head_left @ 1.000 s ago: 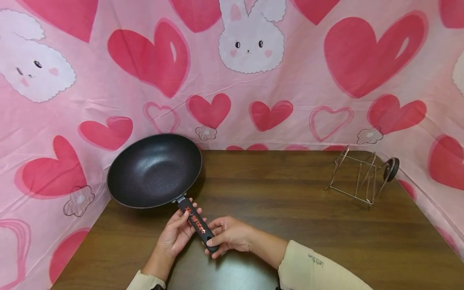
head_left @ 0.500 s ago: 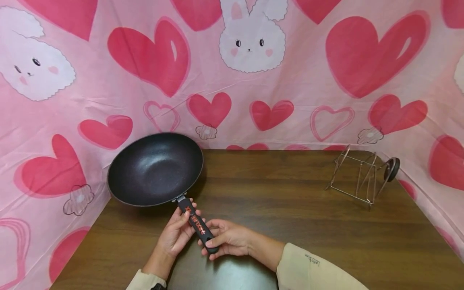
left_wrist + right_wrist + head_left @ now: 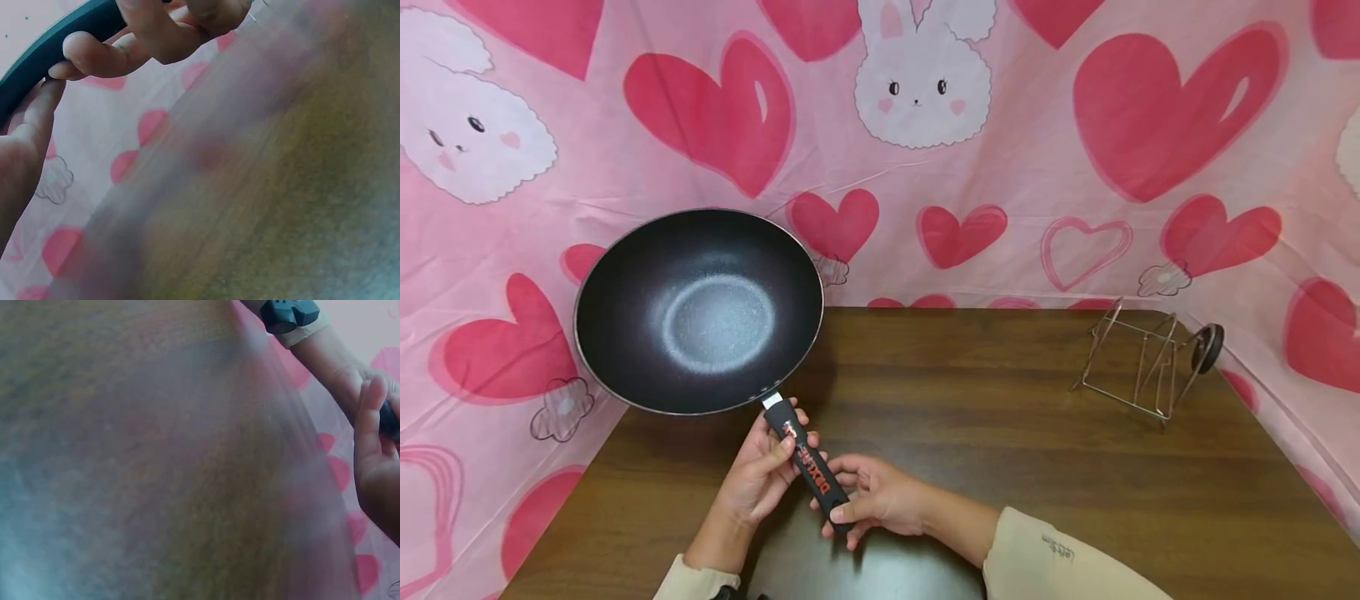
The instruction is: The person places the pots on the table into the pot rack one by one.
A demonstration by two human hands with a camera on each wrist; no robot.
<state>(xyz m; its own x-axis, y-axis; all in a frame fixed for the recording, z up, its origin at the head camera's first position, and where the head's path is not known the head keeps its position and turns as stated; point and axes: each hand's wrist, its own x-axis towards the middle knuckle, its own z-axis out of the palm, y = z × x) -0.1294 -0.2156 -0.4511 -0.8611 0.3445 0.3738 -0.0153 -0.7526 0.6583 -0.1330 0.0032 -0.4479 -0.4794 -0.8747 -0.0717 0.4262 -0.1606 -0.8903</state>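
A black frying pan with deep curved sides is held up at the left in the head view, its inside tipped toward me. Its black handle with red lettering slants down to the right. My left hand grips the handle near the pan, thumb on top and fingers underneath. At the handle's end, my right hand pinches it between thumb and fingers. In the left wrist view, fingers curl against the dark handle. The right wrist view catches only the handle's tip beside the right thumb.
A wire rack with a dark round knob stands at the back right of the brown wooden table. Pink cloth printed with hearts and rabbits hangs close behind the pan and along both sides.
The pan's far side has risen and the bowl has tilted further toward me, so more of its inside shows. Both hands keep their places on the handle.
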